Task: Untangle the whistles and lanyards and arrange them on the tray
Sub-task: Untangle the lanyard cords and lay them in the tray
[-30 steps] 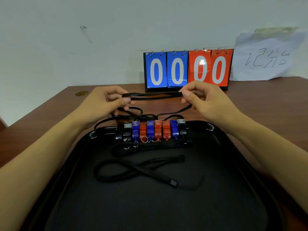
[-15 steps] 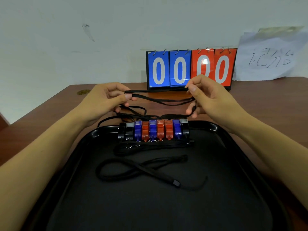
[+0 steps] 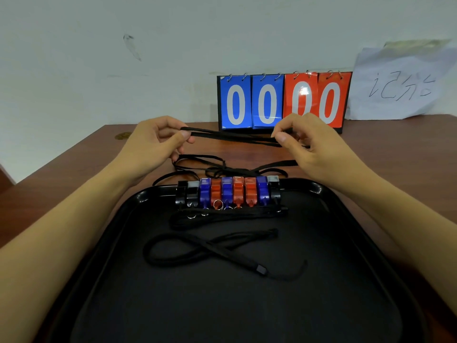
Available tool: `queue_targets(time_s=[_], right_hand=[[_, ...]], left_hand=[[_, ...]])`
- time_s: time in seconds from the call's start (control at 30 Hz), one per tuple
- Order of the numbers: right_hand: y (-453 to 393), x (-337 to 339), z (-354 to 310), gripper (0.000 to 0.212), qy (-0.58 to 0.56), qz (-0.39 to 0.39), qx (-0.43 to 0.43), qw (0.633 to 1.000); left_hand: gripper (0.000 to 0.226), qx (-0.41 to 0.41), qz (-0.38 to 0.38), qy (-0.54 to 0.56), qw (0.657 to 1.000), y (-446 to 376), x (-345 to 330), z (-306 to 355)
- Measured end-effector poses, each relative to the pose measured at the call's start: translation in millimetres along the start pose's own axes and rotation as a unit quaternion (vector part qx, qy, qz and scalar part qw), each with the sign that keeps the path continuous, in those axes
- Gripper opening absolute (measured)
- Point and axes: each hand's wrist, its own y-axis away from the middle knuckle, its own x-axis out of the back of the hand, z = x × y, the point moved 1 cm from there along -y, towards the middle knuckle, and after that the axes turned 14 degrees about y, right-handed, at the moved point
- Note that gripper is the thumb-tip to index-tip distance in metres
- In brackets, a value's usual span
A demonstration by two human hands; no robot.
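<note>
- The tray (image 3: 371, 243) sits on the table (image 3: 395, 149) right in front of me, its far edge toward the wall.
- The whistles (image 3: 227, 193) stand side by side in a row along the middle of the tray's far edge.
- A bundle of lanyards (image 3: 222, 216) lies on the tray just before that row.
- One loose lanyard (image 3: 210, 248) lies nearer me, about the tray's middle.
- More tangled lanyards (image 3: 222, 167) lie on the table just behind the tray's far edge.
- Above them, my left hand (image 3: 153, 144) and my right hand (image 3: 316, 149) hold a stretched lanyard (image 3: 232, 137) between them.
- The scoreboard (image 3: 284, 102) stands at the table's far edge, a paper sheet (image 3: 400, 82) to its right.
</note>
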Motion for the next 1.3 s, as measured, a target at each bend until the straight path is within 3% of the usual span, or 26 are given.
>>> queue_targets(time_s=[0.13,0.5,0.7,0.83,1.0,1.13,1.23,1.3], right_hand=[[0,1,0,0.010,-0.010,0.008,-0.009,1.000],[2,-2,2,0.010,-0.035,0.003,-0.035,0.999],[1,1,-1,0.009,-0.026,0.015,-0.036,0.999],[1,6,-3,0.011,-0.067,0.030,-0.047,0.996],[3,12,-21,0.015,-0.237,-0.043,-0.047,0.970],[7,8,-35,0.016,-0.389,-0.142,-0.023,0.910],[11,6,-40,0.015,-0.389,-0.193,-0.017,0.901],[11,6,-41,0.014,-0.411,-0.212,-0.041,0.886]], left_hand=[[0.009,0.017,0.081,0.096,0.992,-5,4,0],[0.016,0.022,0.036,0.268,0.963,-3,6,9],[0.035,0.038,0.012,0.350,0.936,1,2,17],[0.022,0.065,-0.031,0.411,0.909,5,-6,29],[0.033,0.102,-0.088,0.413,0.901,21,-27,44],[0.028,0.091,-0.168,0.392,0.900,33,-41,54],[0.024,0.087,-0.231,0.363,0.899,33,-42,52],[0.026,0.083,-0.219,0.348,0.908,30,-40,50]])
